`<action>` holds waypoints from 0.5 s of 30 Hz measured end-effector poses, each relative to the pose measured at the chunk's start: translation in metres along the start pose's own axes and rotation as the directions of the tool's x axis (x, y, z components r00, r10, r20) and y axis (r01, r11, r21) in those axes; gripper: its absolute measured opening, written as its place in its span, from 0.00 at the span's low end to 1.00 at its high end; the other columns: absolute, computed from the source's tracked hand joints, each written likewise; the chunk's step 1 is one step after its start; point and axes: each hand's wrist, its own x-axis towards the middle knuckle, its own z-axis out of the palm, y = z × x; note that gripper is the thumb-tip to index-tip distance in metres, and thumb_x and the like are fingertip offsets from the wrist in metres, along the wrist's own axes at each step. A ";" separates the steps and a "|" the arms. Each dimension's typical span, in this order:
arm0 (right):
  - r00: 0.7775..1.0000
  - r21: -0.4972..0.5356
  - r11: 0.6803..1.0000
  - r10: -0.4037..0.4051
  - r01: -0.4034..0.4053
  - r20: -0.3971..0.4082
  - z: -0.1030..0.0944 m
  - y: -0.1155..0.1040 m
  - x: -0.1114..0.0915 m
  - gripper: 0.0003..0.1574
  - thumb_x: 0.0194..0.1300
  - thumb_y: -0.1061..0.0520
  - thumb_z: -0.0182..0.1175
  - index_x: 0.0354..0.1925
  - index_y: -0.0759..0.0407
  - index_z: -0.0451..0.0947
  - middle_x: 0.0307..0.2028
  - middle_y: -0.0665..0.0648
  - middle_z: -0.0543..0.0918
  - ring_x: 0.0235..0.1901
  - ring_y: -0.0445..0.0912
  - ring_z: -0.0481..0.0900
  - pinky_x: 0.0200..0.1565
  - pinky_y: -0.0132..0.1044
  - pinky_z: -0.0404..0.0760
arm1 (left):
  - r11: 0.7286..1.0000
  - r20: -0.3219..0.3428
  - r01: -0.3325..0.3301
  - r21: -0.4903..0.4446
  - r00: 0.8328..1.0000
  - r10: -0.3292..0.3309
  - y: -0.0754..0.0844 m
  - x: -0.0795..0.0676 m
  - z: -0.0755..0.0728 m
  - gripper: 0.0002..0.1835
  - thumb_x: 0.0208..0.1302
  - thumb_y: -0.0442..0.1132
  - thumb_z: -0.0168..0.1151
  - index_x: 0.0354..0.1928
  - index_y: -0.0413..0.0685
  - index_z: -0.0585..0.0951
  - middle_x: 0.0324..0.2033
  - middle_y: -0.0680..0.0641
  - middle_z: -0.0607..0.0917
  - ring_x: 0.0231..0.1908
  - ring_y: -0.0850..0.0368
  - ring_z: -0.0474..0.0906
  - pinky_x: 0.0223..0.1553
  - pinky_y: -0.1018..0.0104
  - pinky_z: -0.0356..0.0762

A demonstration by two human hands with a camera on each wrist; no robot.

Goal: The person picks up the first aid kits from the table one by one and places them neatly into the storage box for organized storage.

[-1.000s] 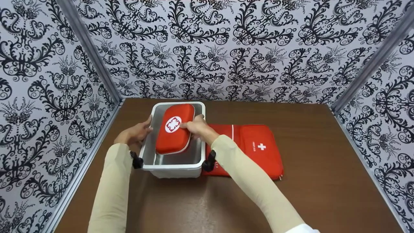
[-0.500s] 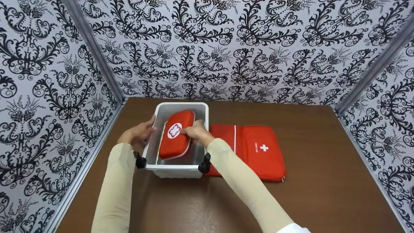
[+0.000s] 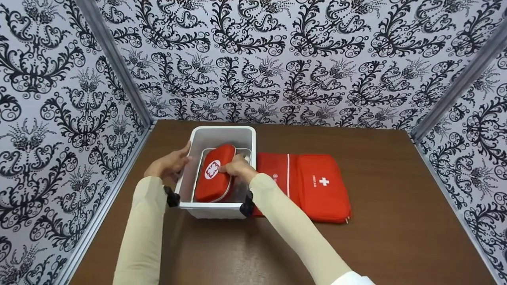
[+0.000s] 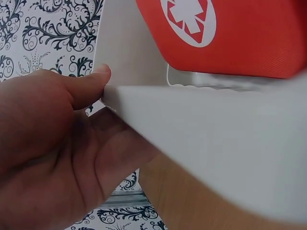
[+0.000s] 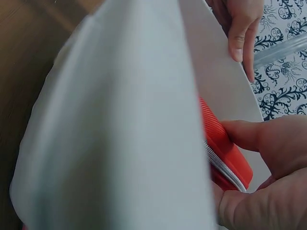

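A red zippered first-aid case [image 3: 212,174], marked with a white oval emblem, sits tilted low inside a white plastic bin [image 3: 222,204]. My right hand [image 3: 239,168] grips the case by its right side, thumb on the top face; the right wrist view shows the silver zipper [image 5: 223,167] between thumb and fingers. At the bin's left wall, my left hand [image 3: 168,161] holds the rim, with the thumb [image 4: 88,88] on the edge and the other fingers outside below it. The bin wall hides much of the case in the right wrist view.
To the bin's right, a larger red first-aid bag [image 3: 323,186] with a white cross lies flat on the brown wooden table [image 3: 396,206], partly behind the right forearm. Patterned panels [image 3: 277,71] with grey metal posts enclose the table at the back and sides.
My right hand has lowered the red case deeper into the bin and toward its near end. The left hand stays at the left rim.
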 end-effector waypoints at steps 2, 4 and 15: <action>1.000 0.044 0.999 0.015 -0.016 0.013 0.001 0.000 -0.001 0.56 0.60 0.64 0.68 0.73 0.76 0.44 0.54 0.70 0.77 0.48 0.58 0.85 0.47 0.43 0.88 | 1.000 0.001 -0.005 -0.008 1.000 0.005 0.000 0.001 -0.001 0.36 0.82 0.41 0.37 0.79 0.58 0.31 0.49 0.28 0.70 0.20 0.59 0.67 0.22 0.65 0.81; 0.999 0.080 0.996 0.042 -0.044 0.030 0.003 0.000 -0.002 0.59 0.61 0.66 0.67 0.75 0.74 0.38 0.56 0.70 0.76 0.49 0.58 0.85 0.48 0.45 0.88 | 1.000 0.005 -0.015 -0.021 1.000 0.015 -0.001 0.001 -0.001 0.36 0.81 0.42 0.37 0.79 0.58 0.32 0.51 0.26 0.69 0.25 0.57 0.72 0.25 0.60 0.85; 0.993 -0.108 0.991 0.085 -0.076 0.082 0.012 0.001 0.000 0.58 0.62 0.62 0.67 0.75 0.76 0.40 0.56 0.67 0.76 0.50 0.56 0.81 0.48 0.49 0.88 | 1.000 -0.006 -0.014 -0.020 1.000 0.013 -0.001 0.000 -0.001 0.36 0.81 0.40 0.36 0.79 0.57 0.30 0.59 0.21 0.67 0.24 0.55 0.74 0.25 0.58 0.86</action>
